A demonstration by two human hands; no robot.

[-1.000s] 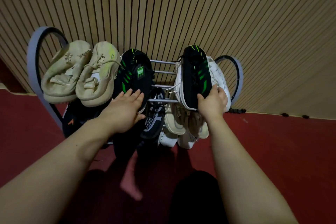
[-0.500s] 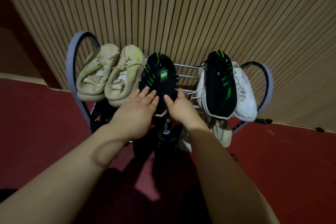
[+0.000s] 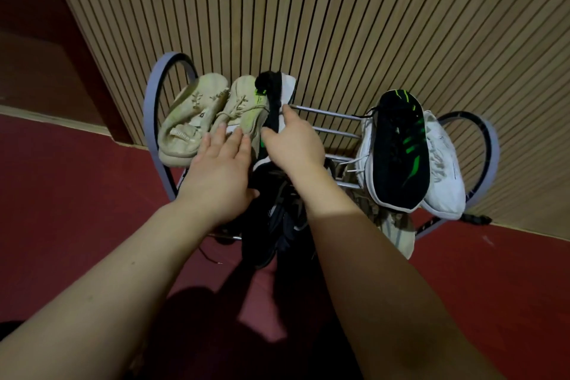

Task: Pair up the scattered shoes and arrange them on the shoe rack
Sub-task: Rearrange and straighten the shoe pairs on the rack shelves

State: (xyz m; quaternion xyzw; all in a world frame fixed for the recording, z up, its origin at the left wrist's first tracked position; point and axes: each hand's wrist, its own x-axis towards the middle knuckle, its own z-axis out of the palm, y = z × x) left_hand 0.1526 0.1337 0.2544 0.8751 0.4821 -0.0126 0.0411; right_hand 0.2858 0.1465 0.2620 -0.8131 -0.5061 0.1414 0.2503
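Slatted wood wall (image 3: pixel 370 25) behind everything, beyond both hands; red floor (image 3: pixel 77 194) below and to either side of the forearms. View sits closer and a bit left versus 0.5 s ago.

Shoe rack (image 3: pixel 324 133) directly past the fingertips, hoop ends left and right, bare chrome bars showing just right of the right hand.

Top shelf, well right of the right hand: second black-and-green sneaker (image 3: pixel 398 151) lying on top of a white sneaker (image 3: pixel 444 170), same as 0.5 s ago.

Left of the left hand: beige pair (image 3: pixel 197 120), side by side, unmoved.

Between the hands: black-and-green sneaker (image 3: pixel 274 102), now tipped onto its side, white sole facing right, toe up toward the wall. 0.5 s ago lay flat, upper facing camera.

Lower shelf under the wrists: dark shoes (image 3: pixel 271 225) bunched together, detail too dim to tell; beige shoe (image 3: pixel 398 231) to the right of the right forearm.

Right hand (image 3: pixel 293 145): wrapped over the tipped sneaker, index stretched along its sole, thumb on the near side. Grasping it.

Left hand (image 3: pixel 222 176): flat, fingers straight, tips on the right beige shoe beside the tipped sneaker. Not gripping. 0.5 s ago rested on the black sneaker's heel.
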